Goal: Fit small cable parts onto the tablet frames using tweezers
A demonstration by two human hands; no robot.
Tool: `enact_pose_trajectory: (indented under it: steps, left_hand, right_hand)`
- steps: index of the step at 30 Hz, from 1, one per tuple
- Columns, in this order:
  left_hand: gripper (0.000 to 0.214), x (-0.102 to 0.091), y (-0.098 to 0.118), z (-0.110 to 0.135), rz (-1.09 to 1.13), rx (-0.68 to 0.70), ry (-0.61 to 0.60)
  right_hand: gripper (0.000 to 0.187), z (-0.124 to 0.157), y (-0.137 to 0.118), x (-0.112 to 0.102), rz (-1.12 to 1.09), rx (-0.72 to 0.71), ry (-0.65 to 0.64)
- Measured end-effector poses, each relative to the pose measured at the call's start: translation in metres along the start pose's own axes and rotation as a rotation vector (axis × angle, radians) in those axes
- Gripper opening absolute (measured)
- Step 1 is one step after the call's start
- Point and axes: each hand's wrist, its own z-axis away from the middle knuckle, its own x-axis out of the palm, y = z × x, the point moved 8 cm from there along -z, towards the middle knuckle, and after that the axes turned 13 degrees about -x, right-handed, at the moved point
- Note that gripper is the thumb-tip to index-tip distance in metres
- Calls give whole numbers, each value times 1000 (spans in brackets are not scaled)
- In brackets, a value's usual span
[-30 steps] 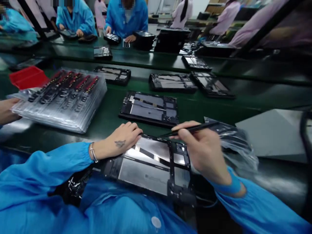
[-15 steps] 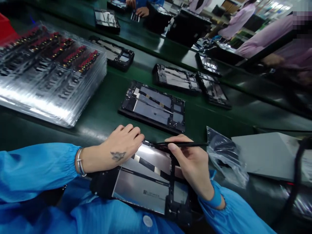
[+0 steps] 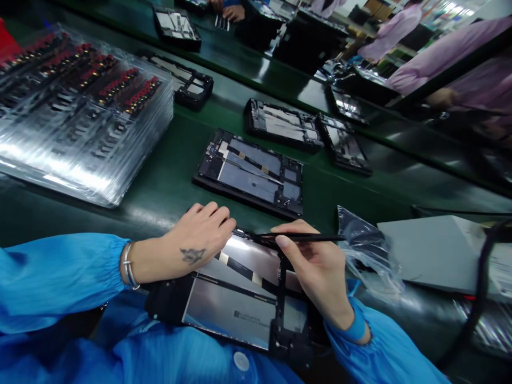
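Note:
An opened tablet frame (image 3: 240, 298) with silver panels lies on my lap against the near edge of the green belt. My left hand (image 3: 198, 240) rests with curled fingers on the frame's top left corner, gripping it. In a pinch, my right hand (image 3: 316, 266) holds black tweezers (image 3: 298, 236), whose tip touches the frame's upper edge next to my left fingertips. Both my sleeves are blue.
A second tablet frame (image 3: 250, 173) lies just beyond on the green belt (image 3: 168, 176), with several more further back. A stack of clear trays with small parts (image 3: 80, 106) stands at the left. A crumpled plastic bag (image 3: 368, 256) and a grey box (image 3: 436, 253) sit at the right. Other workers sit across the belt.
My view tipped down and shifted slightly. My right hand brought the tweezers lower and flatter onto the frame's upper edge. The left hand stayed in place.

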Motion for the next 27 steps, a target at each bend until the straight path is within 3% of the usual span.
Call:
enact_pose_trajectory:
  steps: [11,27]
  left_hand:
    - [22,0,0,0,-6,2,-8]
    - [21,-2,-1,0,4,-5,14]
  right_hand:
    - [8,1,-3,5,57,-76,-24]
    - [10,0,-3,4,51,-54,-29]
